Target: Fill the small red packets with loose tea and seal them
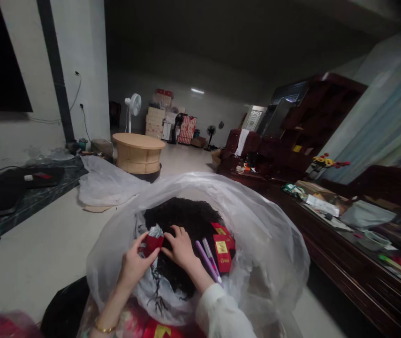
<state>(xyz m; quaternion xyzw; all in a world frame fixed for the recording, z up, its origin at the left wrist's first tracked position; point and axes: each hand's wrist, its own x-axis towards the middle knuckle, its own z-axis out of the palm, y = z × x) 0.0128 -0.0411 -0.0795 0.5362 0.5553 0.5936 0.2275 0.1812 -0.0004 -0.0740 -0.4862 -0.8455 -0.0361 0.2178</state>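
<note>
My left hand (136, 260) grips a small red packet (154, 244) with silver foil showing at its top. At the packet's right edge, the thumb and forefinger of my right hand (179, 249) close on it, the other fingers bent above. Both hands are over a pile of black, hair-like strands (182, 213) inside a large clear plastic bag (267, 225). A purple hair straightener (207, 260) lies right of my right hand. Beside it are red packets (222, 252) with yellow labels. Thin black strands hang below my left hand.
A long dark wooden table (327, 253) full of clutter runs along the right. Ahead stand a round wooden table (139, 142) and a white fan (134, 104). More plastic sheeting (107, 183) lies on the floor at the left, near a low dark ledge (56, 188).
</note>
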